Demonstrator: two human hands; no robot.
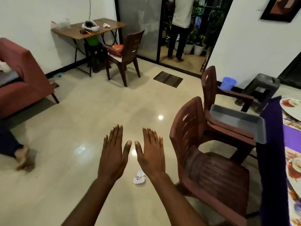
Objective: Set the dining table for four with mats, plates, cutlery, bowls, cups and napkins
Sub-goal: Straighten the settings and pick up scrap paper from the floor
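My left hand [114,152] and my right hand [150,152] are held out side by side over the floor, backs up, fingers straight, holding nothing. The dining table [273,160] with a purple cloth runs along the right edge. Flowered plates [291,110] and flowered mats [293,170] lie on it, cut off by the frame. A grey tray [239,121] rests on the seat of the far brown chair, beside the table's corner.
Two brown plastic chairs [210,173] stand right of my hands against the table. Crumpled white paper [139,177] lies on the floor between my forearms. A sofa [24,79] and a seated person's foot [22,157] are left. Another person [179,26] stands in the far doorway.
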